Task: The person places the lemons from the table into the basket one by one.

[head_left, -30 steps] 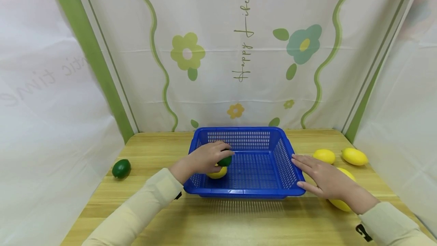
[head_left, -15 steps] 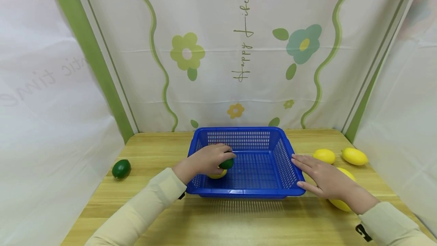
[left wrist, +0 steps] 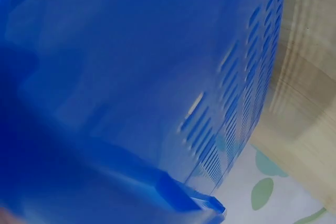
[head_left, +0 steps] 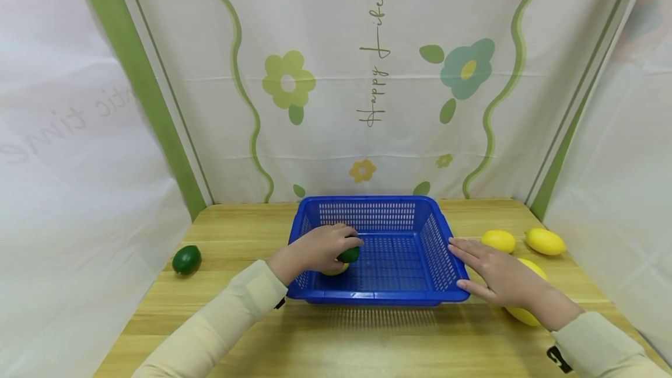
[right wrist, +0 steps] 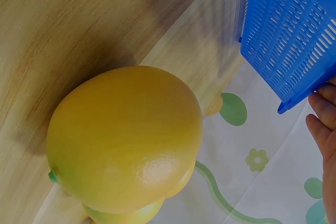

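Observation:
My left hand (head_left: 325, 246) reaches over the left side of a blue plastic basket (head_left: 377, 295), gripping a dark green lime (head_left: 349, 254) low inside it. Partly hidden beneath that hand is a yellow lemon (head_left: 336, 270). In the left wrist view the slotted wall of the basket (left wrist: 157, 77) fills most of the picture, hiding the lime. My right hand (head_left: 493, 270) rests with fairly straight fingers on the basket's right rim. In the right wrist view, its fingertips (right wrist: 321, 109) touch that rim.
Two lemons, one nearer (head_left: 499, 241) and one farther right (head_left: 545, 241), lie right of the basket. A large yellow fruit (right wrist: 126, 137) lies under my right wrist. Another lime (head_left: 186, 259) sits at the left of the wooden table (head_left: 378, 349). A printed curtain (head_left: 325, 133) closes off the back.
My left hand has moved slightly right and lower in the basket with the lime. The right hand and the basket stay in place.

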{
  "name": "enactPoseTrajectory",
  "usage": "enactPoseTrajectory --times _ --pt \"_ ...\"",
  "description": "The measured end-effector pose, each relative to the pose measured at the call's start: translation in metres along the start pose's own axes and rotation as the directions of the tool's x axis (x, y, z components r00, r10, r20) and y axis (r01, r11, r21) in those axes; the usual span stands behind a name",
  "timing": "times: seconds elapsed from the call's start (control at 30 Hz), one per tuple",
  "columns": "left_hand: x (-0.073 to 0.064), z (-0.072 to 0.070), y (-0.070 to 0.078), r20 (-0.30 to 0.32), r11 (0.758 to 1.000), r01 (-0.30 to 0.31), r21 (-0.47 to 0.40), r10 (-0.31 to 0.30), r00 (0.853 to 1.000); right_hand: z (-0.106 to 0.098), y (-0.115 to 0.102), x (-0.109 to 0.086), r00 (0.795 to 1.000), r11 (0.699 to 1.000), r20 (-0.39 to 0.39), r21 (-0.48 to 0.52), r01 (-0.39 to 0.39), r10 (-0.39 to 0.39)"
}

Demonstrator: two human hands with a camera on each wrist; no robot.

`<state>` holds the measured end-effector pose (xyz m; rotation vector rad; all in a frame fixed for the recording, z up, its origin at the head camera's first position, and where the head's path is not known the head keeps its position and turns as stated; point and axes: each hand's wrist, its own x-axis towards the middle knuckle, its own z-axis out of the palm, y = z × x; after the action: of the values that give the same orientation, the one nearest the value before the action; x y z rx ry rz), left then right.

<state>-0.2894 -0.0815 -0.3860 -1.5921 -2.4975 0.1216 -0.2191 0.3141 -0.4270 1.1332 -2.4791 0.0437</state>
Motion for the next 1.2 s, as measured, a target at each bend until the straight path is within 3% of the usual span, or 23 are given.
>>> enactPoseTrajectory --times 0.4,1.2 --pt "-0.002 -0.002 -0.001 -0.078 1.000 0.004 0.020 -0.002 0.997 0.000 0.000 0.000 1.000 1.000 0.000 0.009 -0.008 0.008" --pt "-0.011 0.003 -0.004 -0.065 1.000 0.025 0.015 -0.024 0.998 0.001 0.000 0.001 0.999 1.000 0.022 0.012 -0.028 0.027"
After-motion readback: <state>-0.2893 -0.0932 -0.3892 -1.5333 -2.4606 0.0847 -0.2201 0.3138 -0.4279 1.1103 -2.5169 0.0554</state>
